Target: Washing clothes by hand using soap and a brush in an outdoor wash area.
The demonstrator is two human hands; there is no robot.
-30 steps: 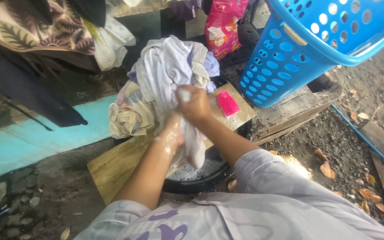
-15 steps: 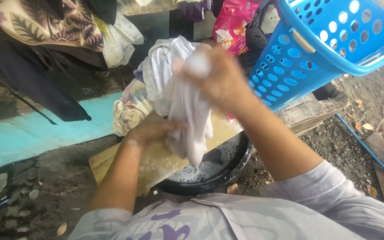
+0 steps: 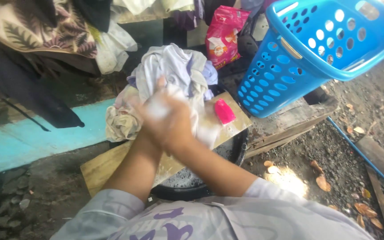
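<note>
Two hands: both closed together on a wet, soapy white cloth garment (image 3: 203, 129), over the board.
Left hand (image 3: 154, 109): fingers curled and pressed into the suds-covered fabric, one fingertip poking up; blurred with motion.
Right hand (image 3: 176, 126): overlapping the left, wrapped round the same bunch; exact finger placement hard to tell through blur and foam.
Change over the last second: half a second ago the right hand raised high, stretching the garment up off the board, left hand gripping lower; now hands back down and packed together, cloth bunched between them.
Meaning: judged as another pass of a scrubbing stroke, cloth rubbed against itself; washing of this piece looks ongoing, not finished.
Garment position: in the hands, low end trailing on the pale wooden plank (image 3: 107, 166), just in front of the heap.
Plank: lying across a round black plastic basin (image 3: 236, 149), foamy water visible beneath.
Pink soap bar (image 3: 224, 111): flat on the plank, just right of the hands, untouched.
Heap of pale crumpled laundry (image 3: 174, 66): piled at the far end of the plank, behind the hands.
Blue perforated plastic laundry basket (image 3: 316, 49): tilted, right of the basin, on weathered boards.
Red-pink plastic packet (image 3: 223, 33): upright behind the heap.
</note>
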